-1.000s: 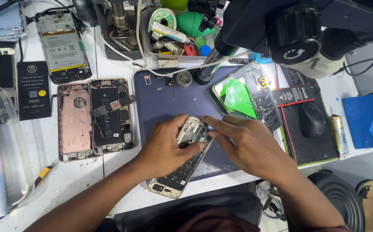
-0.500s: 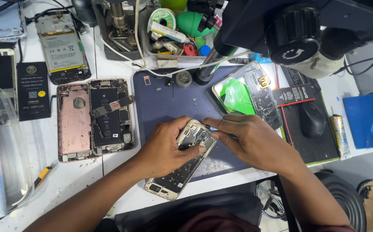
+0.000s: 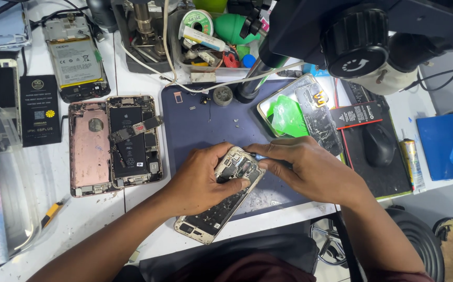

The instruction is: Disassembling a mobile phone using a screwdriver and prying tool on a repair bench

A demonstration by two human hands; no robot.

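— Where are we?
— Our left hand (image 3: 200,180) clamps the opened phone (image 3: 221,196); right hand (image 3: 310,169) fingertips (image 3: 255,155) pinch at its top edge.
— Next?
— Probably a gentle pull.

Opened phone (image 3: 221,201) lies on mat (image 3: 200,125), right of two phone shells (image 3: 114,143).
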